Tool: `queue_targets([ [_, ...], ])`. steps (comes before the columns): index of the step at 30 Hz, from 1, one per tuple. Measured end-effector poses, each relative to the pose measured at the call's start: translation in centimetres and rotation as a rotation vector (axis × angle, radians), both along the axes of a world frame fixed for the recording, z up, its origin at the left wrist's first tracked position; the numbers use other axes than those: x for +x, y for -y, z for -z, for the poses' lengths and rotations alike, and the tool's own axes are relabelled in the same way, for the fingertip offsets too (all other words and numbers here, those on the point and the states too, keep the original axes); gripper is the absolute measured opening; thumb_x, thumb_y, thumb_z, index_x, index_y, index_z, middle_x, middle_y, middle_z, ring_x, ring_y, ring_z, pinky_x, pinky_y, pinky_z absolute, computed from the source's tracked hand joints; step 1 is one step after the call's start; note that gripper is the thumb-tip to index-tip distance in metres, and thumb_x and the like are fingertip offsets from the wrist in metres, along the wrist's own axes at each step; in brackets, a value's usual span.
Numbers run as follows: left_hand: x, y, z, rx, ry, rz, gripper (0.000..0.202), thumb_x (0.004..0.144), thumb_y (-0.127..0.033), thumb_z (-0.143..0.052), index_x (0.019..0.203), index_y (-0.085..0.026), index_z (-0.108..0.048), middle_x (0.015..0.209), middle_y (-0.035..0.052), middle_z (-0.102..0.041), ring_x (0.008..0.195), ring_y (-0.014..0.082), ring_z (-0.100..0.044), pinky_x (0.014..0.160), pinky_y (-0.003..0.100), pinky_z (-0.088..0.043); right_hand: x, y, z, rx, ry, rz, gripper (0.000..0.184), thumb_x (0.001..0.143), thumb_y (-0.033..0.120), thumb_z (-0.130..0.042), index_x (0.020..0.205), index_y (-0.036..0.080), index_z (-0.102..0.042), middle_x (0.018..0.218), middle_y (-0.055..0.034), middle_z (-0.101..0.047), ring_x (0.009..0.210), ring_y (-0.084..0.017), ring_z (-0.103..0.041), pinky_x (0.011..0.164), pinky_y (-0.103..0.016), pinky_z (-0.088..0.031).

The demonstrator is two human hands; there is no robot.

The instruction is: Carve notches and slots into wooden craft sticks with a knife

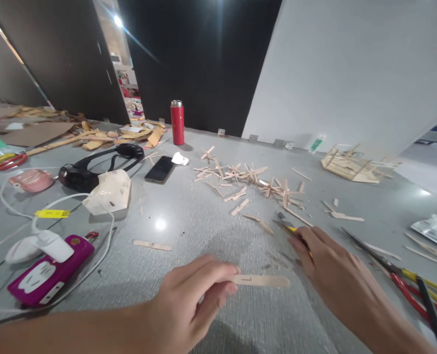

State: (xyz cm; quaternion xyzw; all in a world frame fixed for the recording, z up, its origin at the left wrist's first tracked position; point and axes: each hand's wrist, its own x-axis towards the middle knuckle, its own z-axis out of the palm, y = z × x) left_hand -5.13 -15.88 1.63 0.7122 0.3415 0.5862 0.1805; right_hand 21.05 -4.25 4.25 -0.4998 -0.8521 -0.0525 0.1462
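Pinched between the thumb and fingers of my left hand (pixel 199 290) is a wooden craft stick (pixel 264 280) with a small slot cut near its middle. To the right, my right hand (pixel 327 260) is wrapped round a yellow utility knife (pixel 290 227), its blade pointing up and away from me. Another slotted stick (pixel 152 245) lies flat on the table left of my hands. Beyond the knife is a loose pile of cut craft sticks (pixel 249 174), some crossed into each other. The palm side of my right hand is hidden.
Scissors with red and yellow handles (pixel 402 273) lie at the right. A stick-built frame (pixel 358 164) stands farther back. A red bottle (pixel 177 123), a phone (pixel 160 169), a black headset (pixel 89 169) and a purple power bank-like block with cables (pixel 69 250) occupy the left and middle.
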Motion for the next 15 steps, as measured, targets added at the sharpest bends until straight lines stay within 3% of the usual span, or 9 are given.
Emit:
queue_targets([
  [7,0.3,0.1,0.2,-0.103,0.011,0.004,0.024,0.095,-0.006,-0.056,0.115,-0.016,-0.063,0.077,0.0005,-0.063,0.061,0.0091,-0.059,0.06,0.021,-0.05,-1.2,1.0,-1.1,0.098,-0.123,-0.009,0.023,0.104,0.035,-0.033,0.102,0.024,-0.053,0.074,-0.0019,-0.066,0.053,-0.017,-0.06,0.05,-0.029,-0.041],
  [9,0.2,0.0,0.0,-0.204,0.015,0.021,0.017,0.097,-0.01,-0.054,0.109,-0.016,-0.065,0.073,-0.0003,-0.062,0.059,0.0091,-0.059,0.058,0.021,-0.049,-1.4,1.5,-1.8,0.14,-0.145,-0.051,0.022,0.104,0.035,-0.036,0.103,0.024,-0.055,0.075,-0.0023,-0.068,0.052,-0.017,-0.061,0.048,-0.029,-0.041],
  [11,-0.2,-0.3,-0.4,-0.462,-0.009,0.096,0.014,0.099,-0.019,-0.052,0.098,-0.016,-0.066,0.066,-0.0019,-0.058,0.056,0.0094,-0.059,0.054,0.02,-0.046,-1.7,2.2,-2.4,0.146,-0.18,-0.131,0.023,0.104,0.036,-0.038,0.095,0.025,-0.056,0.074,-0.0014,-0.068,0.052,-0.017,-0.062,0.047,-0.028,-0.042],
  [13,-0.8,-0.9,-0.7,-0.817,-0.078,0.242,0.026,0.102,-0.029,-0.05,0.085,-0.016,-0.065,0.062,-0.0027,-0.056,0.052,0.009,-0.059,0.049,0.018,-0.043,-2.2,3.3,-2.6,0.087,-0.206,-0.241,0.022,0.104,0.036,-0.041,0.09,0.026,-0.056,0.072,0.0003,-0.067,0.054,-0.015,-0.062,0.049,-0.027,-0.044],
  [15,-1.6,-1.7,-0.5,-1.012,-0.119,0.333,0.031,0.099,-0.034,-0.053,0.076,-0.015,-0.062,0.065,-0.0008,-0.061,0.049,0.0091,-0.061,0.049,0.019,-0.044,-2.8,4.7,-1.9,-0.005,-0.191,-0.366,0.02,0.105,0.031,-0.042,0.092,0.025,-0.056,0.073,0.0012,-0.065,0.057,-0.014,-0.063,0.053,-0.025,-0.046],
])
